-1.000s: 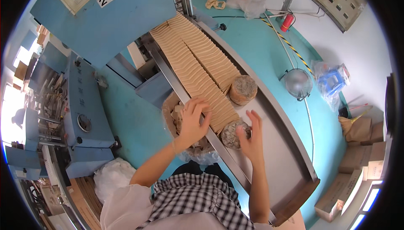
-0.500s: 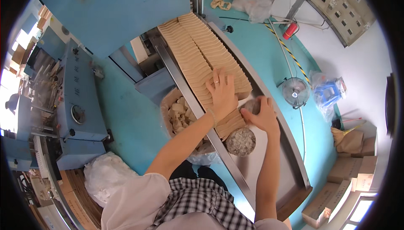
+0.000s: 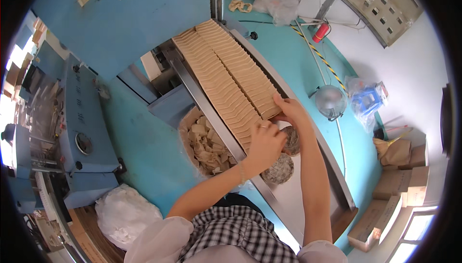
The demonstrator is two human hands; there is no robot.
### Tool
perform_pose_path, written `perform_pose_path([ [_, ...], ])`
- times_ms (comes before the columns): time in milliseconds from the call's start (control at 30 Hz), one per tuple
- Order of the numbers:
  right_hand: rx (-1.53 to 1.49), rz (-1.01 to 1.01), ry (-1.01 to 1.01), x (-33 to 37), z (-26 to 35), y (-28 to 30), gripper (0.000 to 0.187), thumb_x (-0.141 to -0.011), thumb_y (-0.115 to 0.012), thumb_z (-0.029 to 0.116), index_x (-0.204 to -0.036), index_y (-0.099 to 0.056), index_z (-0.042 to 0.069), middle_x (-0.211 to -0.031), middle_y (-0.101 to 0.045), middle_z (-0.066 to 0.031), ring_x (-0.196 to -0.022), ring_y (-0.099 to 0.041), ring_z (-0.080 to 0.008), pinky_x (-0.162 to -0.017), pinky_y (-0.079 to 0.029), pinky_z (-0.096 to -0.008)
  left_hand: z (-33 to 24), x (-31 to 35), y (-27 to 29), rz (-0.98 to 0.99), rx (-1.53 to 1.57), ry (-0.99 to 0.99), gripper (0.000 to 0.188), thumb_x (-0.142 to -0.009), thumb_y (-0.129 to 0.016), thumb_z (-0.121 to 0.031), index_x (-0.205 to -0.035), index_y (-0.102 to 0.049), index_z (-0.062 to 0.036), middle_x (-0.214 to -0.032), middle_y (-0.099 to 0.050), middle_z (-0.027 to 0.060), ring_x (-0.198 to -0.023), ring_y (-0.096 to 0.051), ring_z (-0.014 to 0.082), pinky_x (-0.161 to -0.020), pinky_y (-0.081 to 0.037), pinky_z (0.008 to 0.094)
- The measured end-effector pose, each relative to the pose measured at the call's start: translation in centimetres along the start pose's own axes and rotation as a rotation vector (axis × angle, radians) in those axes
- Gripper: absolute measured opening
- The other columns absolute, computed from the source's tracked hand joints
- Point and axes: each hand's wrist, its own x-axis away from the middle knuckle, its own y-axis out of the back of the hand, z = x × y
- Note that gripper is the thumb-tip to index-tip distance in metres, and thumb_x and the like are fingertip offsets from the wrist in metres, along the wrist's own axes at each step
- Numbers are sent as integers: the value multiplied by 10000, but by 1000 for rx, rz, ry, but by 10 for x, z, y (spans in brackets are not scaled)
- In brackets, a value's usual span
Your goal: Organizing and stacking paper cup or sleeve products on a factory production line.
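Observation:
Two long rows of thin tan folded pieces (image 3: 226,72), like paper or card, lie packed upright along a metal trough. My right hand (image 3: 293,112) is closed round the near end of the right row, its thumb on top and its fingers curled at the end face. At the near end of the left row is my left hand (image 3: 267,143), its fingers curled in; what they hold, if anything, is hidden. Beside my hands stands one round mottled grey-brown block (image 3: 291,141). A second round block (image 3: 279,170) sits nearer me, partly behind my left wrist.
Metal rails (image 3: 209,109) edge the trough (image 3: 301,190). A blue machine (image 3: 130,17) stands at its far end. Below on the left is a lined bin (image 3: 195,140) of tan scraps. A floor fan (image 3: 330,102) and cardboard boxes (image 3: 380,219) stand to the right.
My left hand has come back toward me from the top of the rows, its fingers now curled. My right hand has moved from the round block up to the right row's end.

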Motion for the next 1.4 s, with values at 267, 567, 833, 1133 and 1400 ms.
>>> perform_pose_path([
  [267,-302,168,-65,2,-11,20,538,-878,-753,304,-1164,-573,-114,-1087,-647,-177,-934,-679,-278,-851,-579,-402,-31,-11,-21,99,-21,21,358,-715,-804,-318,-956,-672,-88,-1041,-553,78,-1012,-510,272,-853,-373,451],
  [567,389,-260,73,13,48,29,357,-747,-684,223,-720,-625,-128,-739,-659,-179,-637,-689,-254,-504,-588,-363,-46,-25,-15,218,-217,53,580,-602,-827,-435,-1006,-623,-73,-1039,-530,98,-998,-524,285,-804,-367,463],
  [833,-51,-182,186,83,79,95,321,-820,-627,218,-966,-663,-65,-864,-667,-105,-756,-688,-211,-663,-602,-332,-3,-44,-19,-116,-340,161,289,-786,-697,-206,-1024,-608,-69,-1004,-577,98,-1007,-567,263,-841,-404,460],
  [1133,-56,207,138,127,75,42,379,-944,-653,288,-1189,-606,2,-1037,-655,-79,-909,-662,-177,-819,-568,-308,-3,-61,102,114,1048,715,448,-996,-611,-397,-1060,-666,43,-872,-696,102,-744,-649,166,-665,-511,295],
  [1400,-184,471,156,111,66,-37,359,-977,-648,339,-1160,-621,31,-1028,-669,-49,-883,-651,-122,-786,-544,-259,36,-16,150,151,1045,955,483,-926,-707,-438,-1038,-606,21,-885,-624,37,-759,-598,82,-657,-503,232],
])
